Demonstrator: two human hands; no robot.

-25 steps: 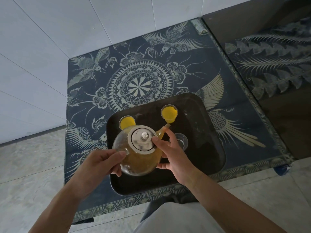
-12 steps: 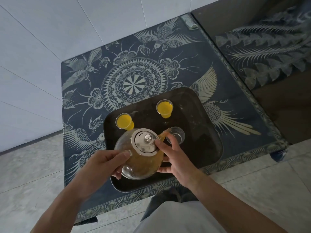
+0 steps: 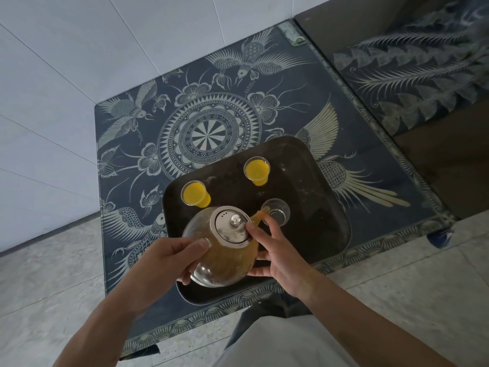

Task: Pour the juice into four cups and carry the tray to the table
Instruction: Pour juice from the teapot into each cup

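Two hands grip my glass teapot (image 3: 225, 250): left hand (image 3: 164, 263) clasping its body, right hand (image 3: 277, 250) pressing the lid. The spout points far-right, tip at the empty cup (image 3: 276, 211); beyond stand two filled cups (image 3: 194, 194) on the tray (image 3: 317, 234).

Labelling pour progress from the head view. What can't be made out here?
- Fourth cup: only three cups show; any fourth would be behind the glass teapot and both hands.
- Clear cup: whether juice has landed yet, too small and see-through.
- Teapot handle: covered by the left hand.
- Tray near edge: partly hidden by the teapot and the right hand.
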